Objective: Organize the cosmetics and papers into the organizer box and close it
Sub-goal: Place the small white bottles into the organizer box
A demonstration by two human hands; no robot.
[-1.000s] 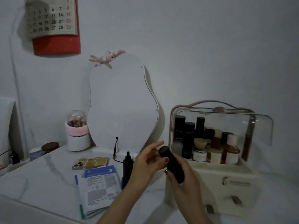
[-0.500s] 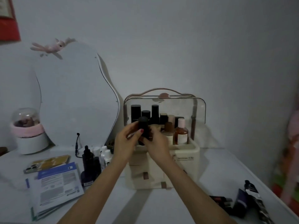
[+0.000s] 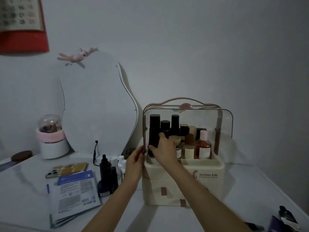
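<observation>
The cream organizer box point(image 3: 207, 180) stands on the white table with its clear lid point(image 3: 224, 121) raised and several bottles inside. My right hand point(image 3: 164, 150) grips a black bottle point(image 3: 153, 139) upright in the box's front-left corner. My left hand point(image 3: 135, 162) rests against the box's left edge, fingers on the rim. A stack of papers point(image 3: 75, 196) lies at the left. Beside the stack stand dark dropper bottles point(image 3: 106, 174) and small white bottles point(image 3: 119, 163).
A wavy mirror point(image 3: 93, 104) leans on the wall behind. A phone point(image 3: 66, 169) lies by the papers. A pink-and-white dome container point(image 3: 51, 138) sits at the far left. Dark cosmetic items point(image 3: 284, 220) lie at the table's right front edge.
Both hands carried the black bottle from in front of the box into its front-left corner. My left hand has let go of it and shifted to the box's left edge.
</observation>
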